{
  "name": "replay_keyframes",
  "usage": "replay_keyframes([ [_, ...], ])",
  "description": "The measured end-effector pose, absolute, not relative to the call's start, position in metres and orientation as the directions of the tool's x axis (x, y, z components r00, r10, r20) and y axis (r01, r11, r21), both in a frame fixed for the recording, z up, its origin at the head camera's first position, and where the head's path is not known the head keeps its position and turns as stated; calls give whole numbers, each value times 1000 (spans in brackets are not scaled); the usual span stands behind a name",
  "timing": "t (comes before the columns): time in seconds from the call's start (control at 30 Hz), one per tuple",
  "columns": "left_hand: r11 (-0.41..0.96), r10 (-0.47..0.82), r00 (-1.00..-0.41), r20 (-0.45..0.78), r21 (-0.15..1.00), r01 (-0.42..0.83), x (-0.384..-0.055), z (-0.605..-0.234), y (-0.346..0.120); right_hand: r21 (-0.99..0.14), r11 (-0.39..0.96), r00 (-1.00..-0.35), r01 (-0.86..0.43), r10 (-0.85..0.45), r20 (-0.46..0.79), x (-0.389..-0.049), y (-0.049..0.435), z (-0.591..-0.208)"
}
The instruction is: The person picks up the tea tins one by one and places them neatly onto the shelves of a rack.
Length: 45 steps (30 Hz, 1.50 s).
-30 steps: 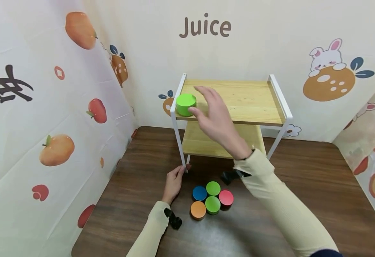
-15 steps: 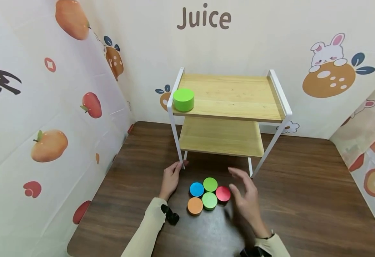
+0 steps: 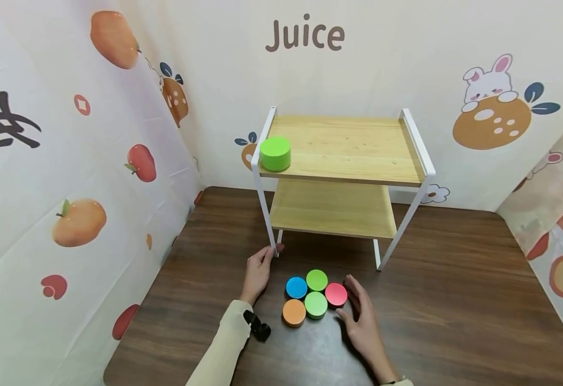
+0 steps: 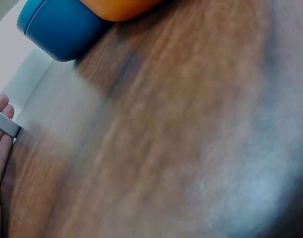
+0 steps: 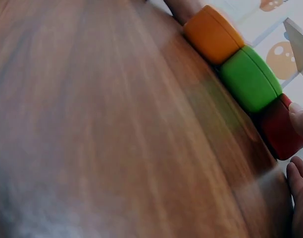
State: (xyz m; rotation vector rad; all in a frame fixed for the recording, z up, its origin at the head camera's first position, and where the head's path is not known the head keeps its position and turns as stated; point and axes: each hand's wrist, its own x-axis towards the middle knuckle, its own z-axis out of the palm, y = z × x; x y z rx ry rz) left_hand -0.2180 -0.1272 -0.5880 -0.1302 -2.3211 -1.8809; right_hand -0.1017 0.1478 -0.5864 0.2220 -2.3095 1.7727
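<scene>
In the head view, my left hand (image 3: 257, 272) holds the foot of the white front-left leg (image 3: 265, 217) of a two-tier shelf (image 3: 344, 177); its fingers show behind the leg (image 4: 5, 121) in the left wrist view. My right hand (image 3: 364, 324) is beside a pinkish-red round canister (image 3: 336, 294), thumb and fingers spread at its right side; the thumb tip overlaps the red canister (image 5: 282, 130) in the right wrist view. Clustered with it are a blue canister (image 3: 296, 288), an orange one (image 3: 294, 312) and two green canisters (image 3: 316, 304). Another green canister (image 3: 275, 154) stands on the top board, front left.
The shelf's lower wooden board (image 3: 332, 208) sits between the white legs. Everything stands on a dark wooden table (image 3: 436, 300), with a printed cloth backdrop (image 3: 383, 64) behind it and at both sides.
My right hand has come away from the green canister on the top board, down and toward me to the red canister. My left hand has stayed on the shelf leg.
</scene>
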Motion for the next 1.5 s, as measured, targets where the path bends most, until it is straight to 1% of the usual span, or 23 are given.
replay_keyframes([
  [0.17, 216, -40, -982, 186, 961, 173, -219, -589, -127, -923, 313, -969, -224, 28, 245, -103, 145, -586],
  [0.57, 209, -43, -985, 165, 966, 153, -221, -587, -127, -908, 355, -965, -223, 50, 257, -104, 143, -584],
  [0.73, 197, -44, -986, 162, 969, 151, -221, -588, -126, -908, 366, -969, -205, 54, 240, -104, 143, -584],
  [0.9, 194, -38, -987, 159, 970, 148, -219, -589, -125, -894, 406, -969, -189, 69, 236, -101, 145, -587],
  [1.07, 186, -36, -988, 151, 972, 142, -219, -590, -123, -848, 480, -954, -223, 70, 291, -96, 148, -589],
  [1.2, 186, -37, -988, 152, 972, 142, -219, -589, -123, -824, 501, -940, -266, 56, 337, -91, 152, -587],
  [1.3, 189, -38, -986, 161, 970, 151, -219, -588, -124, -811, 515, -938, -276, 39, 344, -88, 155, -583],
  [1.4, 195, -37, -985, 168, 968, 158, -219, -589, -125, -788, 547, -939, -283, 9, 343, -87, 159, -576],
  [1.5, 197, -33, -985, 168, 968, 158, -219, -590, -126, -759, 565, -932, -323, -50, 360, -90, 165, -563],
])
